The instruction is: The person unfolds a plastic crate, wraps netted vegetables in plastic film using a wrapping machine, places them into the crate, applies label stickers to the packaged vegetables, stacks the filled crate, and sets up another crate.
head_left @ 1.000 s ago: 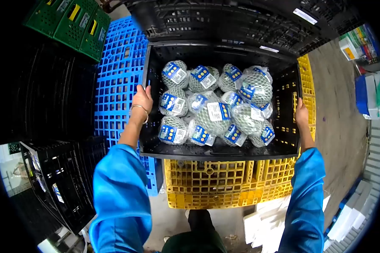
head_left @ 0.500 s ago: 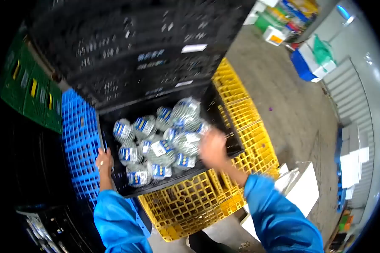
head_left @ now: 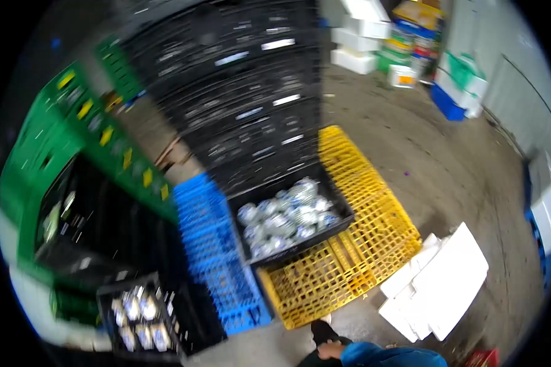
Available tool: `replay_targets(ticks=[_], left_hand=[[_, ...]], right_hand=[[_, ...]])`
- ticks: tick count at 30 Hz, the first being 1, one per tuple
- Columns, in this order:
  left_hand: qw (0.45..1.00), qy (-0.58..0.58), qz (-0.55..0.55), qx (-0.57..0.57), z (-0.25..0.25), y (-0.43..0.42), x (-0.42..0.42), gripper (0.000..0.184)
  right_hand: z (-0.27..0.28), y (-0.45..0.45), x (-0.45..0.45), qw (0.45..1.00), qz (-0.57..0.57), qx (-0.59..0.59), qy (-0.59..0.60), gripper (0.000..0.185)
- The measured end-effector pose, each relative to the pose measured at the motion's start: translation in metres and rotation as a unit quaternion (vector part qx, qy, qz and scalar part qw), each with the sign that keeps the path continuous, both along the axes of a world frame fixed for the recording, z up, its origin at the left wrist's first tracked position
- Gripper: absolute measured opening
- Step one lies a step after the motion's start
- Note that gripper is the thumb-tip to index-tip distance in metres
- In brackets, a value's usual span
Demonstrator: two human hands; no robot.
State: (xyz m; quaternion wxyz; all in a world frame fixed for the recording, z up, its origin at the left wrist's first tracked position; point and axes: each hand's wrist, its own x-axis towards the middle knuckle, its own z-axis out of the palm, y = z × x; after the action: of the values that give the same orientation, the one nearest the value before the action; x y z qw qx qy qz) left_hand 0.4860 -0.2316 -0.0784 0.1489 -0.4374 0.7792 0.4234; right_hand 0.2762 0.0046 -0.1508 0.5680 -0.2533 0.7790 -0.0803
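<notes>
A black crate full of net-wrapped round items with blue and white labels stands on the pallets, at the foot of a tall stack of black crates. Low in the view, near my legs, is one hand at the end of a blue sleeve coming from the right; I take it as my right hand. It is away from the crate, small and blurred, so its fingers cannot be made out. My left hand is out of view.
Under the crate lie a blue pallet and a yellow pallet. White panels lie on the floor at the right. Green crates stand at the left, above a black crate of packaged goods. White boxes stand at the back.
Both hands have left the crate; the left has gone out of view and the right has dropped low. The view has swung and widened, with the filled crate now looking smaller.
</notes>
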Motion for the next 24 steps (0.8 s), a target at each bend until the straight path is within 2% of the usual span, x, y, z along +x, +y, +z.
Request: replay_targets(ticks=[1,2,3,4,5,6,7,8,9,10,11,12,13,14,15,16,19,20,22,23,24], left_hand=[[0.999,0.018,0.039,0.029,0.013,0.010,0.040,0.032],[0.995,0.039,0.076,0.055,0.027,0.021,0.079,0.033],[0.989,0.063,0.105,0.078,0.040,0.030,0.110,0.035],[0.982,0.080,0.139,0.098,0.051,0.040,0.137,0.037],[0.974,0.047,0.155,0.161,0.076,0.033,0.144,0.037],[0.949,0.062,0.243,0.190,0.074,0.038,0.167,0.034],[0.933,0.134,0.296,0.157,0.100,0.046,0.179,0.034],[0.882,0.181,0.385,0.203,0.122,0.053,0.194,0.035],[0.878,0.195,0.390,0.197,0.146,0.050,0.218,0.033],[0.877,0.205,0.389,0.192,0.171,0.056,0.241,0.032],[0.880,0.208,0.392,0.168,0.183,0.065,0.268,0.031],[0.885,0.211,0.392,0.141,0.193,0.065,0.295,0.031],[0.890,0.214,0.388,0.106,0.200,0.060,0.320,0.030],[0.876,0.228,0.414,0.093,0.203,0.056,0.344,0.030],[0.863,0.241,0.438,0.079,0.203,0.051,0.364,0.029],[0.850,0.252,0.459,0.064,0.203,0.042,0.373,0.029],[0.842,0.282,0.459,-0.013,0.226,0.005,0.401,0.027],[0.838,0.298,0.456,-0.033,0.231,-0.010,0.411,0.025],[0.794,0.399,0.453,-0.072,0.212,-0.034,0.439,0.024],[0.804,0.388,0.450,-0.012,0.241,-0.051,0.459,0.025],[0.808,0.414,0.418,-0.020,0.228,-0.071,0.479,0.026]], right_hand=[[-0.002,-0.011,0.021,0.997,0.066,-0.042,0.013,0.022],[-0.027,-0.032,0.032,0.979,0.147,-0.135,0.039,0.021],[-0.023,-0.057,0.040,0.945,0.222,-0.227,0.078,0.020],[-0.017,-0.087,0.057,0.959,0.038,-0.248,0.135,0.024],[0.042,-0.128,0.061,0.956,-0.003,-0.262,0.129,0.027],[0.083,-0.166,0.080,0.931,-0.078,-0.322,0.151,0.026],[0.108,-0.207,0.095,0.932,-0.087,-0.345,0.077,0.026],[0.145,-0.242,0.116,0.868,-0.054,-0.486,0.087,0.028],[0.193,-0.282,0.141,0.863,-0.002,-0.502,0.057,0.027],[0.239,-0.322,0.175,0.829,-0.105,-0.530,-0.144,0.025],[0.305,-0.356,0.197,0.828,-0.016,-0.546,-0.125,0.022],[0.333,-0.404,0.223,0.775,0.025,-0.629,-0.061,0.018],[0.393,-0.441,0.254,0.758,0.047,-0.644,-0.092,0.018],[0.465,-0.459,0.300,0.734,0.018,-0.666,-0.132,0.014],[0.497,-0.501,0.333,0.683,0.050,-0.722,-0.094,0.015],[0.551,-0.518,0.363,0.697,0.067,-0.692,-0.175,0.018],[0.659,-0.602,0.460,0.628,0.166,-0.758,-0.066,0.023],[0.687,-0.634,0.493,0.575,0.203,-0.792,-0.020,0.023],[0.743,-0.682,0.563,0.500,0.237,-0.830,0.068,0.027],[0.767,-0.695,0.598,0.462,0.262,-0.839,0.118,0.029],[0.789,-0.718,0.630,0.431,0.315,-0.826,0.183,0.033]])
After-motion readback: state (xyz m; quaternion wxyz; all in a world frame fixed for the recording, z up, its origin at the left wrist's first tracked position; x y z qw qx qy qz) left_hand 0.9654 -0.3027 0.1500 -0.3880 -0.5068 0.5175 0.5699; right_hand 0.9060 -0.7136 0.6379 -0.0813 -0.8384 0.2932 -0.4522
